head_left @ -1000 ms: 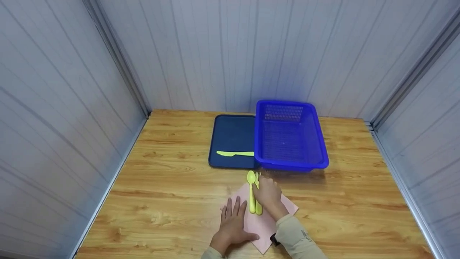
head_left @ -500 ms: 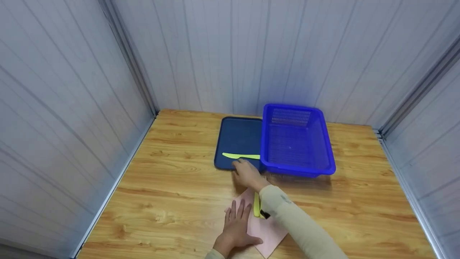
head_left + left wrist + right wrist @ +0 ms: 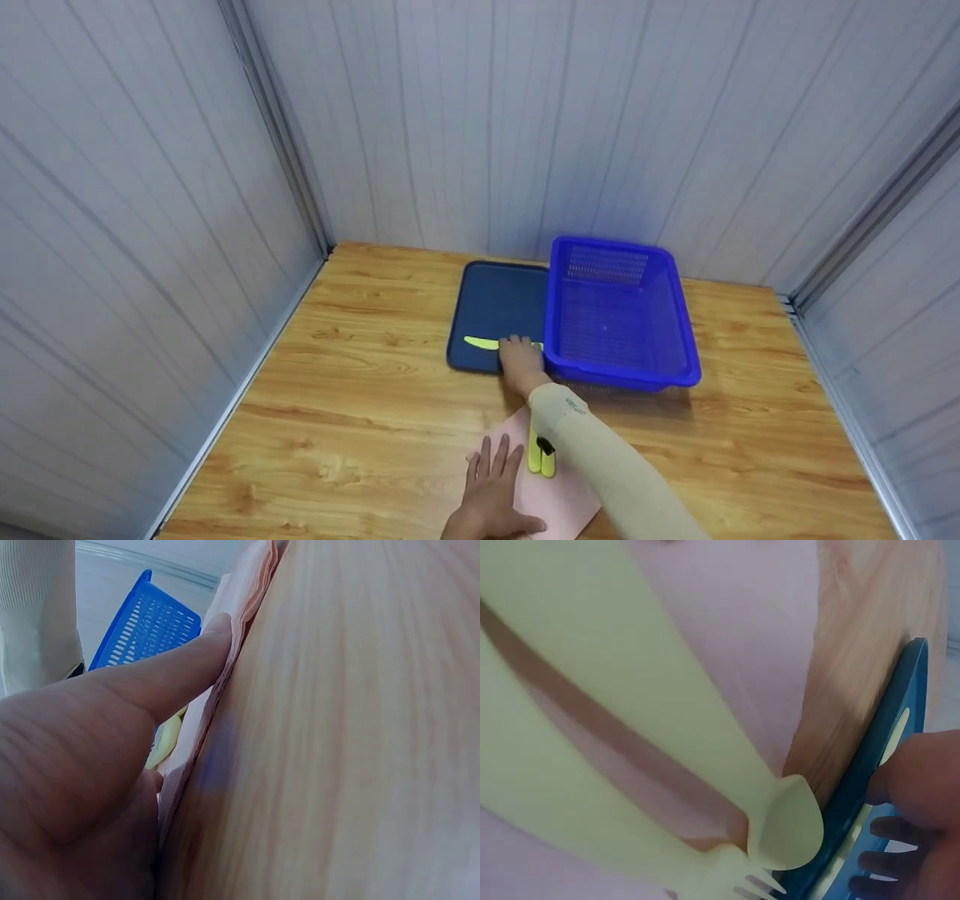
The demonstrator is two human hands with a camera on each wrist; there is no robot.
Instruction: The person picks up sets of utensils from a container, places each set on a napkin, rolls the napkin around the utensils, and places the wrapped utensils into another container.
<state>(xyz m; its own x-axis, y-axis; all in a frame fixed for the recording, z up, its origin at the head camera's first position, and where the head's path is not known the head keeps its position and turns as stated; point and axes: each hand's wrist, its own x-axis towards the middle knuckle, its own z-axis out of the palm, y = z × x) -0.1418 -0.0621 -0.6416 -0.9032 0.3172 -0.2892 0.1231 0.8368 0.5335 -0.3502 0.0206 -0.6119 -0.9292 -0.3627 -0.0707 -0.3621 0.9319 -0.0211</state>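
Note:
On the pink napkin (image 3: 559,506) my left hand (image 3: 491,499) rests flat, fingers spread, thumb along its near edge. My right hand (image 3: 521,364) reaches over the near side of the dark blue tray (image 3: 495,296), above a yellow-green knife (image 3: 480,343). In the right wrist view its thumb and fingers are spread apart right at the knife. A matching spoon (image 3: 793,829) and fork (image 3: 720,874) lie side by side on the napkin; the right sleeve hides their upper parts in the head view.
A blue plastic basket (image 3: 553,315) stands at the tray's right and overlaps it and the knife's handle end. Wood-grain tabletop (image 3: 360,420) surrounds everything. Pale panelled walls (image 3: 450,135) rise behind and at both sides.
My right hand has left the spoon and fork on the napkin and moved forward to the knife on the tray. The left hand stays on the napkin.

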